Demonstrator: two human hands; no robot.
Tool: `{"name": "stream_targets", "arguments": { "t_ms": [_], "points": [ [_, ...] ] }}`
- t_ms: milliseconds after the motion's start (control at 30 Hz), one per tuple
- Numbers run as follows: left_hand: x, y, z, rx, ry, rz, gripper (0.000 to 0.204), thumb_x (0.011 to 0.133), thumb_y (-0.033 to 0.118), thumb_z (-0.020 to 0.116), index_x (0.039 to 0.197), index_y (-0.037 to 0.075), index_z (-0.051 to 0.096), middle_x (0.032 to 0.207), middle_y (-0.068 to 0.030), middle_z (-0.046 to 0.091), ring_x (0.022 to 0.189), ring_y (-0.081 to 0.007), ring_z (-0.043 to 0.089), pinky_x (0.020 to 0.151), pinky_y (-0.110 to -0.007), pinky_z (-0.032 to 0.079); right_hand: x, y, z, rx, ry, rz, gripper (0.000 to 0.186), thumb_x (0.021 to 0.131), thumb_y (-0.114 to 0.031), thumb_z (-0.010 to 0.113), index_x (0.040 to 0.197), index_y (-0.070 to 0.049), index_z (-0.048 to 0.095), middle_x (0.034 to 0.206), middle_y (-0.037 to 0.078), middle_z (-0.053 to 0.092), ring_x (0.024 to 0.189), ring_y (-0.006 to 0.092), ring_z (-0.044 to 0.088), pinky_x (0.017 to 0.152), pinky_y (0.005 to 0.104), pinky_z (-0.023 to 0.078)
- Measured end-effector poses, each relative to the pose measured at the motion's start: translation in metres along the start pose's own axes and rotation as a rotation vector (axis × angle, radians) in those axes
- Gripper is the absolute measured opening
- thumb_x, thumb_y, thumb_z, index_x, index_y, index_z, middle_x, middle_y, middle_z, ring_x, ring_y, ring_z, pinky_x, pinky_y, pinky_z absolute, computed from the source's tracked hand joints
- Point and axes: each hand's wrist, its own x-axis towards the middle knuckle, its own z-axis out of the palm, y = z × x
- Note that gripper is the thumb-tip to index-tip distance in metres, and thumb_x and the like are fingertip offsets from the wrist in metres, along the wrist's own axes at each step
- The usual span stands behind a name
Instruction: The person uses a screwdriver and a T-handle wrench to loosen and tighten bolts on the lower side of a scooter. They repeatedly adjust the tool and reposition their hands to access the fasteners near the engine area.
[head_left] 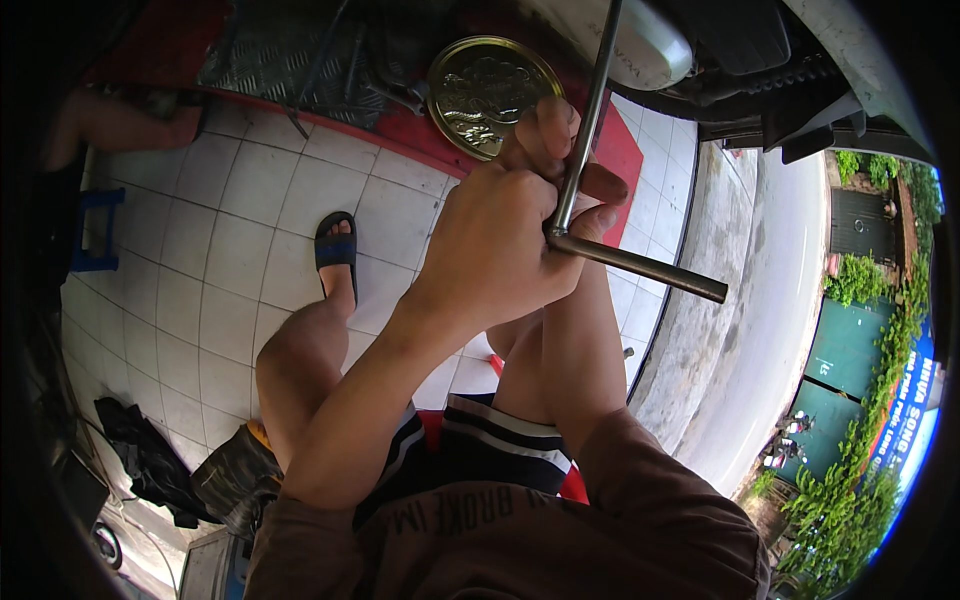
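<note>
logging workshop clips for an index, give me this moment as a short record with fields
tool: angled metal bar, its two arms meeting beside the left hand
left hand: back up, closed around the bar near the bend
right hand: partly hidden beyond the left; grip unclear
beyond the hands: round gold-coloured embossed disc
floor: pale square tiles
footwear: black sandal on the left foot
far left: blue stool
right side: road, then green gate
</note>
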Motion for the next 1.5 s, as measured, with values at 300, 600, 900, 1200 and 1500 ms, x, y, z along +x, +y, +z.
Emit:
{"name": "stream_targets", "arguments": {
  "t_ms": [300, 600, 900, 1200, 1500],
  "points": [
    [-0.001, 0.005, -0.003, -0.041, -0.028, -0.057, 0.043, 0.083, 0.028, 0.072, 0.056, -0.003, 0.058, 0.052, -0.0157, 0.053, 0.048, -0.0329, 0.053, 0.048, -0.038, 0.040, -0.002, -0.005, 0.000, -0.079, -0.038, 0.100, 0.049, 0.075, -0.046, 0.078, 0.083, -0.007, 0.050, 0.066, -0.001, 0.041, 0.056, 0.0090, 0.040, 0.051, 0.0235, 0.036],
    [-0.002, 0.002, -0.005, -0.015, -0.036, 0.024, 0.041, 0.084, 0.031, 0.070, 0.063, -0.003, 0.063, 0.059, -0.0199, 0.058, 0.066, -0.0395, 0.059, 0.060, -0.044, 0.046, 0.001, -0.002, 0.005, 0.031, -0.156, 0.052, 0.035, 0.084, -0.033, 0.073, 0.073, -0.007, 0.052, 0.065, -0.001, 0.042, 0.055, 0.0086, 0.038, 0.050, 0.0243, 0.034],
    [-0.004, 0.004, 0.018, -1.317, 0.016, -0.329, 0.055, 0.105, 0.043, 0.032, 0.063, 0.008, 0.037, 0.052, 0.0017, 0.030, 0.044, -0.0110, 0.028, 0.047, -0.027, 0.025, 0.006, -0.017, 0.005, -0.333, -0.037, 0.245, 0.042, 0.078, -0.041, 0.079, 0.082, -0.004, 0.059, 0.073, 0.001, 0.053, 0.063, 0.0102, 0.045, 0.056, 0.0249, 0.037],
    [-0.021, 0.024, -0.005, -1.024, 0.041, -0.626, 0.054, 0.098, 0.049, 0.042, 0.102, -0.001, 0.060, 0.085, -0.0135, 0.068, 0.069, -0.0205, 0.065, 0.066, -0.035, 0.050, 0.022, -0.007, 0.004, -0.207, -0.155, 0.217, 0.036, 0.083, -0.033, 0.076, 0.084, 0.000, 0.062, 0.067, 0.004, 0.056, 0.057, 0.0101, 0.050, 0.053, 0.0258, 0.037],
    [-0.026, 0.051, -0.088, 0.550, 0.079, -0.249, 0.071, 0.083, 0.029, 0.072, 0.135, -0.008, 0.042, 0.052, -0.0058, 0.055, 0.044, -0.0229, 0.055, 0.048, -0.030, 0.044, 0.034, 0.000, 0.020, -0.242, -0.217, 0.103, 0.036, 0.085, -0.034, 0.074, 0.082, 0.000, 0.060, 0.056, 0.000, 0.047, 0.046, 0.0074, 0.040, 0.048, 0.0251, 0.031]
  ]
}}
